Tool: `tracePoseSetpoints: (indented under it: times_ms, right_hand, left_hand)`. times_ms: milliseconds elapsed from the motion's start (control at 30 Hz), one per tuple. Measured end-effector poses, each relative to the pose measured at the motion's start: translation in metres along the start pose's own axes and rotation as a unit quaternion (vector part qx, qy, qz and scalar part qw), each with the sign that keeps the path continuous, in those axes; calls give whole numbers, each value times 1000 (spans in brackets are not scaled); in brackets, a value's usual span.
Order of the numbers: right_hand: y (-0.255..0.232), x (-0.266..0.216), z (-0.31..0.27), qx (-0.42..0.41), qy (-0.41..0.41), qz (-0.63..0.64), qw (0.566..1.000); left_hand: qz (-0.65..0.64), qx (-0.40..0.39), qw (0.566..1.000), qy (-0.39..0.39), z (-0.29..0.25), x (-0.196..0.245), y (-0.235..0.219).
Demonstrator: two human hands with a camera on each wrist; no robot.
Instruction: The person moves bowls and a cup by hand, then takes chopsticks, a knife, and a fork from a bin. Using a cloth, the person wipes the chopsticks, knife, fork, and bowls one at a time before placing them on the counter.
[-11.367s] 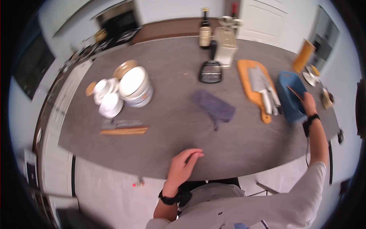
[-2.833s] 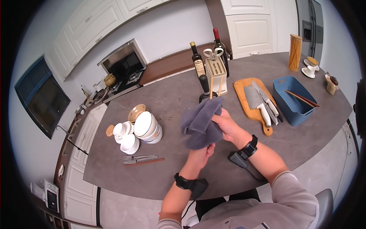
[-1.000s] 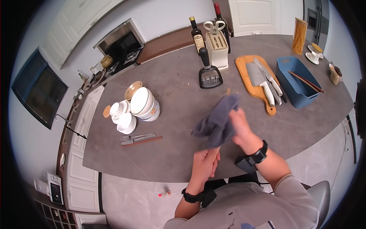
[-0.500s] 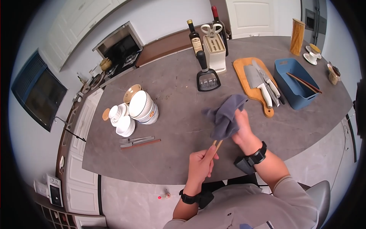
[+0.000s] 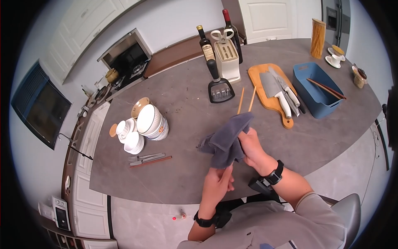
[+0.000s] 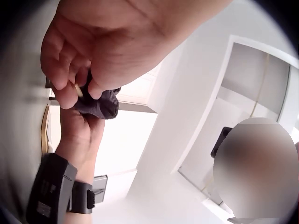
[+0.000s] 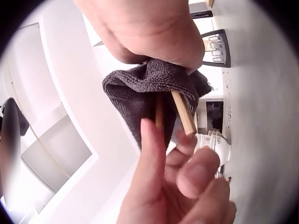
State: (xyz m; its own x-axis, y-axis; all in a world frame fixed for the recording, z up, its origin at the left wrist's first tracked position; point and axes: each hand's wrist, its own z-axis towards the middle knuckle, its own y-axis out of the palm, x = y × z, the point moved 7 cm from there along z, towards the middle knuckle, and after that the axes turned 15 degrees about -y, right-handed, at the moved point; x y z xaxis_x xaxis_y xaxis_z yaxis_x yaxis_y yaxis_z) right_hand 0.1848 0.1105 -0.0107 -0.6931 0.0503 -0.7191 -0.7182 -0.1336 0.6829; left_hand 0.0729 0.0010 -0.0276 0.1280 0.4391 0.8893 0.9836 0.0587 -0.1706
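Note:
In the head view, a grey-purple cloth [image 5: 226, 141] is wrapped round a pair of light wooden chopsticks [image 5: 241, 101], whose far ends stick out spread apart. My right hand [image 5: 253, 151] grips the cloth around them. Close below it, my left hand [image 5: 214, 186] holds the near ends. The right wrist view shows a squared chopstick end [image 7: 184, 114] coming out of the cloth's folds, with the left thumb [image 7: 152, 144] against the other stick. From the left wrist, the fingers [image 6: 65, 95] curl at a small bit of wood beside the cloth. The sticks' middle is hidden.
Right of my hands lie a cutting board [image 5: 263, 97] with several knives and a blue bin [image 5: 317, 106] holding darker chopsticks. Bowls [image 5: 153, 122] and cutlery [image 5: 147, 159] are at left. A black-handled shredder [image 5: 221, 91] leans near the knife block [image 5: 228, 62].
The cloth lay on the table at first, with my right hand at the blue bin. Over the last half second it slid down the chopsticks toward my left hand, uncovering their far ends.

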Motion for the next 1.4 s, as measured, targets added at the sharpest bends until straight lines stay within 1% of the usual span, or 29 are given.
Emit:
tracePoseSetpoints:
  times_ms: [33,67,100,133,167,200,233,267,300,333,367,433,500,567,633,667,733,867,933,967,1000,1033,1067,1133,1167,1233,1267,1333,1400]
  right_hand:
    - [4,-1,1,-21,-4,15,1000]
    - [5,-2,2,-21,-5,15,1000]
    - [10,-2,2,-44,3,27,999]
    - [14,-2,0,-65,13,38,997]
    - [16,0,-4,-66,13,35,997]
    - [20,9,-12,-91,53,6,994]
    - [23,18,-20,-115,91,-24,989]
    - [21,29,-23,-149,93,-61,983]
    - [24,29,-25,-152,89,-64,982]
    - [27,28,-27,-138,94,-34,985]
    - [30,30,-29,-124,100,-3,987]
    - [29,35,-30,-137,116,2,984]
    - [28,42,-32,-172,117,9,978]
    - [23,46,-35,-185,127,6,974]
    - [27,48,-35,-203,133,5,970]
    - [25,49,-35,-188,138,-4,972]
    - [22,49,-33,-175,142,-16,974]
    - [20,46,-30,-165,155,14,974]
    - [17,44,-32,-158,156,23,975]
    - [16,39,-28,-151,126,21,980]
    - [17,36,-25,-142,96,24,985]
    - [19,35,-25,-145,93,24,985]
    - [18,34,-26,-150,95,-1,984]
    - [19,38,-31,-150,104,-39,982]
    - [21,39,-32,-153,101,-37,982]
    - [19,38,-28,-127,110,-18,986]
    - [16,37,-27,-119,100,-40,987]
    - [13,37,-27,-125,105,-35,986]
    - [10,35,-28,-121,113,-13,986]
  left_hand:
    - [0,0,1000,2,-4,4,-3]
    - [12,26,1000,6,-9,8,-10]
    - [23,51,998,9,-13,9,-15]
    - [22,51,998,8,-11,4,-15]
    - [-2,5,1000,16,-3,-3,-9]
    - [-25,-41,998,27,3,-7,-3]
    - [-28,-42,998,32,4,-9,-3]
    - [-68,-85,994,20,4,-14,1]
    - [-107,-128,986,7,5,-19,5]
    - [-148,-135,980,-8,6,-27,3]
    - [-149,-136,979,-5,9,-34,0]
    - [-198,-153,968,-2,13,-43,-4]
    - [-212,-170,962,-5,8,-43,-5]
    - [-224,-185,957,-9,4,-45,-7]
    - [-219,-191,955,-64,6,-51,-7]
    - [-219,-193,954,-60,6,-47,-10]
    - [-211,-198,951,-107,5,-48,-12]
    - [-189,-208,956,-77,8,-47,-9]
    - [-239,-247,936,-78,6,-44,0]
    - [-242,-247,936,-70,6,-37,6]
    - [-256,-213,942,-49,6,-27,3]
    - [-269,-179,946,-31,6,-20,1]
    - [-271,-180,945,-29,12,-16,4]
    - [-233,-119,965,1,25,-11,-3]
    - [-231,-118,966,3,25,-10,-2]
    - [-179,-73,980,-42,28,-13,1]
    - [-182,-73,980,-37,26,-13,3]
    - [-87,-62,994,-36,22,-14,9]
    - [-83,-65,994,-27,16,-18,13]
